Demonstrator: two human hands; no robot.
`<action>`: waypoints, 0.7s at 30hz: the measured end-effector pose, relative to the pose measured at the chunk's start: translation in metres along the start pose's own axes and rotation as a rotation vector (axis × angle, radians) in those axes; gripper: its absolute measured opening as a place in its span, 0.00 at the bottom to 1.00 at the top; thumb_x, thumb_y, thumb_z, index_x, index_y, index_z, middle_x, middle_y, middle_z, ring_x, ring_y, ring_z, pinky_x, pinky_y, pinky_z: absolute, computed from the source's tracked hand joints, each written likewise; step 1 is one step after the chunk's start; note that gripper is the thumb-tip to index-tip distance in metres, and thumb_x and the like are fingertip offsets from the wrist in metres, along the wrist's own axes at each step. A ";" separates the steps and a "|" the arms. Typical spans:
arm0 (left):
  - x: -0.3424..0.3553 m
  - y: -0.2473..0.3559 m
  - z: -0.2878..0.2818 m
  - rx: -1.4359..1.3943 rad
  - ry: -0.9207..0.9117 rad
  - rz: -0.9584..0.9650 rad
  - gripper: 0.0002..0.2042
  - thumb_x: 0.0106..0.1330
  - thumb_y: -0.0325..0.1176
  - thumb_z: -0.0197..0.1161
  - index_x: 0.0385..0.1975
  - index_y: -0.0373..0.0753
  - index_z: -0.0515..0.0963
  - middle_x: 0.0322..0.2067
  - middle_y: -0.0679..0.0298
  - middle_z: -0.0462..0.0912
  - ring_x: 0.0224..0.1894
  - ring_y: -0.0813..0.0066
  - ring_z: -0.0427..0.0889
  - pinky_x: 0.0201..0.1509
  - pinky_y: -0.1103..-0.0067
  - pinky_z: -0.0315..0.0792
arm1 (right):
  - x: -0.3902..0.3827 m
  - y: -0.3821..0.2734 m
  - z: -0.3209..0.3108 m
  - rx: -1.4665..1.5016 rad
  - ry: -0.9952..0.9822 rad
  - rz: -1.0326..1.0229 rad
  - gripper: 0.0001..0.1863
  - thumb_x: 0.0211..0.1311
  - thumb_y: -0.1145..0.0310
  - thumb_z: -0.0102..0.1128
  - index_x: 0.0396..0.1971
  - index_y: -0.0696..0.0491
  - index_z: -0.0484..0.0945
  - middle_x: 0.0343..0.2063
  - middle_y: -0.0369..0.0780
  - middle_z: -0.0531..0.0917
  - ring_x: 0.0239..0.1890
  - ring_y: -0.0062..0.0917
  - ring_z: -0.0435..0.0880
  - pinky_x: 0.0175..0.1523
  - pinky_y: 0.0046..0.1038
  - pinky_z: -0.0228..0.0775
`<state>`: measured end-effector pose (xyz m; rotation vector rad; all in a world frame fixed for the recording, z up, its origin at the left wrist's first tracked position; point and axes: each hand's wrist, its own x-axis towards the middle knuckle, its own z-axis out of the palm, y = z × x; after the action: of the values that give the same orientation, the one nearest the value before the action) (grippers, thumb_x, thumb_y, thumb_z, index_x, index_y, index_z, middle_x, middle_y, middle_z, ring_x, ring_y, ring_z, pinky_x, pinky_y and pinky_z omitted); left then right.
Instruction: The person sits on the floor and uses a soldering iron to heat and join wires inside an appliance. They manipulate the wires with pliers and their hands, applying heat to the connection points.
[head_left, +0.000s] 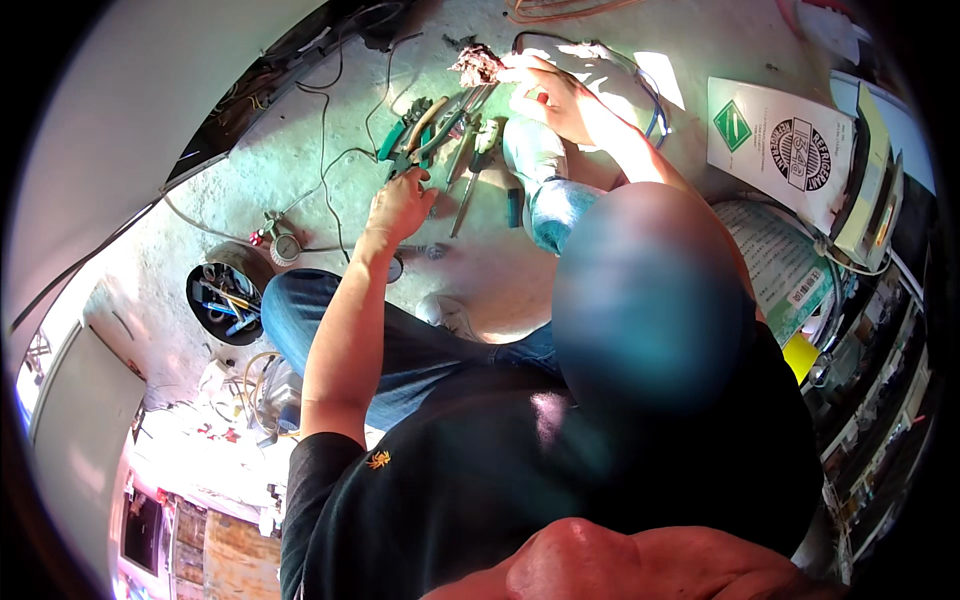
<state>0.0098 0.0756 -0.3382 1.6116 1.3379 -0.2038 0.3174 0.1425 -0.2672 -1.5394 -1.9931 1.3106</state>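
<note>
I sit on a concrete floor with tools spread before my knees. My left hand reaches forward, its fingers curled on the near end of green-handled pliers. Farther out, my right hand pinches a sunlit wire next to a tangled brownish bundle of strands. Screwdrivers and other hand tools lie between my two hands. My jeans-clad legs fold under my arms.
A black bucket of tools stands at the left, with a round pressure gauge nearby. Black cables snake over the floor. At the right are a white carton with a green diamond, a greenish cylinder and cluttered shelves.
</note>
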 end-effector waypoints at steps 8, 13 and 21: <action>-0.075 0.016 0.025 0.060 -0.179 0.264 0.18 0.63 0.40 0.58 0.48 0.36 0.77 0.47 0.47 0.80 0.51 0.49 0.79 0.56 0.62 0.72 | -0.013 0.025 0.039 -0.002 -0.009 -0.128 0.18 0.65 0.66 0.59 0.52 0.58 0.77 0.59 0.46 0.74 0.48 0.30 0.81 0.53 0.31 0.74; -0.067 0.006 0.045 0.193 -0.436 0.188 0.18 0.62 0.39 0.60 0.49 0.39 0.78 0.48 0.50 0.80 0.53 0.50 0.78 0.58 0.62 0.72 | 0.007 0.030 0.070 -0.168 -0.172 -0.125 0.22 0.65 0.62 0.57 0.56 0.56 0.74 0.65 0.42 0.69 0.59 0.38 0.76 0.64 0.36 0.69; -0.056 0.007 0.047 0.194 -0.423 0.193 0.18 0.62 0.44 0.57 0.47 0.39 0.77 0.46 0.48 0.80 0.51 0.47 0.79 0.57 0.59 0.72 | 0.002 0.040 0.074 -0.350 -0.114 0.059 0.26 0.63 0.69 0.57 0.61 0.56 0.70 0.68 0.42 0.64 0.60 0.39 0.75 0.64 0.37 0.69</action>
<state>0.0148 0.0040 -0.3209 1.7277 0.8541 -0.5382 0.2893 0.1097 -0.3389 -1.7181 -2.3662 1.1365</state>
